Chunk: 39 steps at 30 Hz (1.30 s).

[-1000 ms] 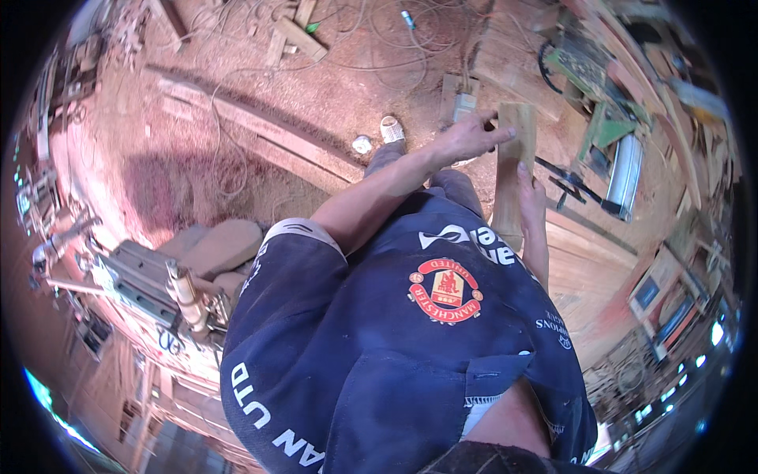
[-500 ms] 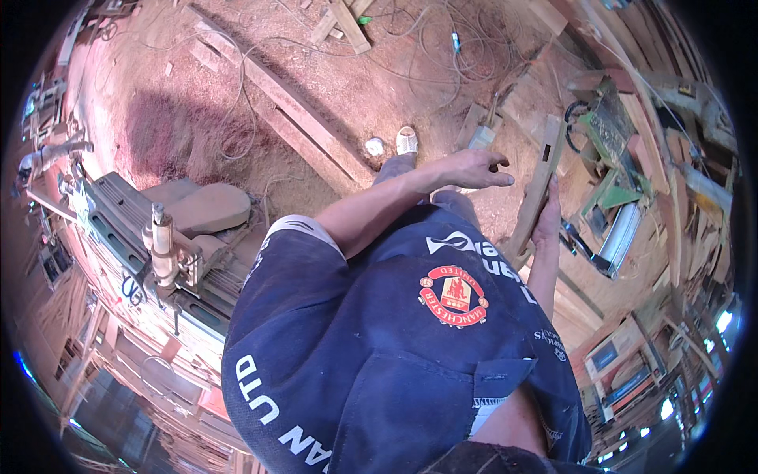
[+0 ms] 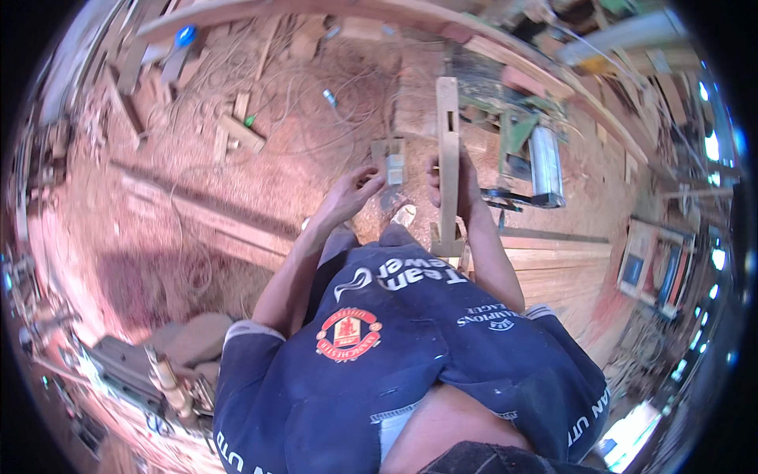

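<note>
My right hand point(image 3: 470, 187) grips a long wooden piece point(image 3: 448, 158) with a dark rectangular slot cut near its far end. The fingertips show on the wood's left side, the rest of the hand on its right. The near end of the wood reaches down toward my dark blue shirt. To the left, my left hand point(image 3: 352, 196) is in the air, apart from the wood. Its fingers are half bent with the thumb held away, and nothing shows in it. Beyond it on the floor lies a small block with a pale grey top point(image 3: 395, 168).
Green machinery with a silver cylinder point(image 3: 545, 167) stands right of the wood. A long beam point(image 3: 213, 217) lies on the dusty floor at left, with cables and short offcuts point(image 3: 240, 133) farther off. A machine with a pale handle point(image 3: 169, 385) stands near left; stacked boards point(image 3: 553, 257) lie at right.
My view has turned right, so the surroundings shift left. The wooden piece, tilted before, now points straight away from me. My left hand has drawn away to the left of it.
</note>
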### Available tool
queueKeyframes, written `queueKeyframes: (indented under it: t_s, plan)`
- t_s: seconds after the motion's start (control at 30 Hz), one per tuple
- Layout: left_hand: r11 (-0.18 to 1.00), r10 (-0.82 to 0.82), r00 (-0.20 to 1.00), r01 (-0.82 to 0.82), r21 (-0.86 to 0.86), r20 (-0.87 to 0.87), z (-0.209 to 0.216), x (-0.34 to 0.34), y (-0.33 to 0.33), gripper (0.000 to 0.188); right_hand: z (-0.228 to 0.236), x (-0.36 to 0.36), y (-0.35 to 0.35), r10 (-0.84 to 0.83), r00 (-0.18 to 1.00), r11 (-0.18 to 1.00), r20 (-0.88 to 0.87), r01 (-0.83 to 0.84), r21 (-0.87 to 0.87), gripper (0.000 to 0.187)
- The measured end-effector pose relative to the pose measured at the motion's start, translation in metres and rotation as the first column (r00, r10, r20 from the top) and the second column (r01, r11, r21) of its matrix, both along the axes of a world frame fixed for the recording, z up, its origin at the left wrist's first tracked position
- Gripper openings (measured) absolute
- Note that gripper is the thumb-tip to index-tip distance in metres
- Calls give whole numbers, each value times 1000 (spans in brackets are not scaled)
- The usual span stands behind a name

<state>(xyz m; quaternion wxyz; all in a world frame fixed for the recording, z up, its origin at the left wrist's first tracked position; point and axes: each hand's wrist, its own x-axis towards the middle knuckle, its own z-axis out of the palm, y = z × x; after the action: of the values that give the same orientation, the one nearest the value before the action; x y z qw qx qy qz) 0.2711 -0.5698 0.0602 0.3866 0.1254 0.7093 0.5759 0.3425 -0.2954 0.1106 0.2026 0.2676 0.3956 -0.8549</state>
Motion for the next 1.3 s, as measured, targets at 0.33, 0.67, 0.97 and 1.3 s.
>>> queueKeyframes:
  t_s: [0.33, 0.67, 0.97, 1.3]
  plan:
    - [982, -147, 972, 120, -147, -185, 15, 37, 93, 54, 11, 44, 70, -182, 952, 983, -247, 176, -47, 84]
    - [939, -255, 956, 209, -273, -145, 46, 70, 133, 70, -1, 64, 103, -10, 996, 997, -83, 16, 76, 82]
    - [939, -229, 935, 138, -315, -272, 18, 0, 81, 64, -62, 9, 68, 277, 942, 622, 189, -326, 712, 71]
    - [894, -159, 921, -18, -447, -356, -39, -131, -86, 56, -147, 51, -23, 257, 697, 198, 669, -716, 670, 82]
